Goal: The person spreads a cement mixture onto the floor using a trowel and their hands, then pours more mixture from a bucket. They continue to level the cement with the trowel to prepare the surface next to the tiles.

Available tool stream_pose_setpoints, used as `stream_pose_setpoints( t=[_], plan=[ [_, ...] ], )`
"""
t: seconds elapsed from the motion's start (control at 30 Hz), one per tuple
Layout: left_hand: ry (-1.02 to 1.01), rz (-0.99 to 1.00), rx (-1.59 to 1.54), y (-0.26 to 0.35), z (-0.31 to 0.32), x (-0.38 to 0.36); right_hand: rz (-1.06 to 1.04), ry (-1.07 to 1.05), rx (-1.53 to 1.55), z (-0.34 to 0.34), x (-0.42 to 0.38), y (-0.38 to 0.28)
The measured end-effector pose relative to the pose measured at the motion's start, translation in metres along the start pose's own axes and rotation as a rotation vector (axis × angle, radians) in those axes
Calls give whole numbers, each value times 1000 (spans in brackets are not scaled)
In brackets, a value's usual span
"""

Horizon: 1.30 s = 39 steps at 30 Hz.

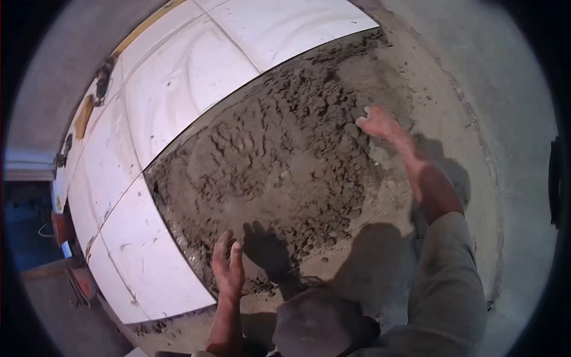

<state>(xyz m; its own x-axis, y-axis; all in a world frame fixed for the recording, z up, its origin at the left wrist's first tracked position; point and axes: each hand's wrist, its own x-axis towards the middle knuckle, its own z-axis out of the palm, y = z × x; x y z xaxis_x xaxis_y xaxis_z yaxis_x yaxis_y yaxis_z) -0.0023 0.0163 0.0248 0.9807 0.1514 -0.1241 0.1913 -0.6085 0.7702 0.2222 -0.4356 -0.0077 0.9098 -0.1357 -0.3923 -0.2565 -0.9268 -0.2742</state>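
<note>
A bed of wet, lumpy grey mortar (256, 149) covers the floor in front of me, bordered by large white tiles (172, 89) on the left and far sides. My left hand (228, 265) hovers near the mortar's close left edge, fingers stretched out and holding nothing. At the right margin of the mortar is my right hand (380, 122), its fingers curled closed. Whatever may be inside those fingers is hidden. The shadow (266, 247) of my left hand falls on the mortar.
Bare rough floor (440, 101) runs along the right, up to a grey wall (511, 89). On the far-left tiles lie a dark tool (103, 80) and a yellowish piece (84, 117). A doorway with a reddish object (60, 228) stands at left. My knee (318, 324) is below.
</note>
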Motion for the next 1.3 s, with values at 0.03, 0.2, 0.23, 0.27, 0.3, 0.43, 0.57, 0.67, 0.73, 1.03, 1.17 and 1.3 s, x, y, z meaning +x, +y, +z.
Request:
stream_pose_setpoints(
  t=[0.03, 0.2, 0.23, 0.27, 0.3, 0.43, 0.57, 0.67, 0.73, 1.03, 1.17, 1.3],
  plan=[
    [-18, 14, 34, 10, -3, 0, -20, -9, 8, 4, -4, -7],
    [-10, -5, -4, 11, -20, -17, 126, 13, 179, -1, -37, -22],
    [-12, 14, 82, 10, -28, -17, 135, 2, 174, 4, -46, -23],
    [-21, 9, 75, 1, -32, -21, 152, -49, 220, 4, -54, -23],
    [24, -54, -85, -11, -31, -20, 166, -87, 264, 0, -60, -22],
    [65, -116, -240, -22, -39, -18, 38, 169, 29, 34, -94, -8],
    [48, -70, -135, -19, -39, -14, -38, 154, -80, 38, -151, -40],
    [11, -21, -61, -5, -37, -9, -156, 180, -166, 41, -181, -60],
    [9, -6, -86, -1, -33, -5, -359, 205, -251, 45, -196, -68],
    [59, -129, -160, -22, -37, -8, 138, 502, -91, -3, -65, -37],
    [39, -120, 16, -24, -41, -16, 252, 472, -52, -20, 8, -5],
    [50, -193, 27, -19, -40, -22, 215, 237, -114, -28, 66, -15]
  ],
)
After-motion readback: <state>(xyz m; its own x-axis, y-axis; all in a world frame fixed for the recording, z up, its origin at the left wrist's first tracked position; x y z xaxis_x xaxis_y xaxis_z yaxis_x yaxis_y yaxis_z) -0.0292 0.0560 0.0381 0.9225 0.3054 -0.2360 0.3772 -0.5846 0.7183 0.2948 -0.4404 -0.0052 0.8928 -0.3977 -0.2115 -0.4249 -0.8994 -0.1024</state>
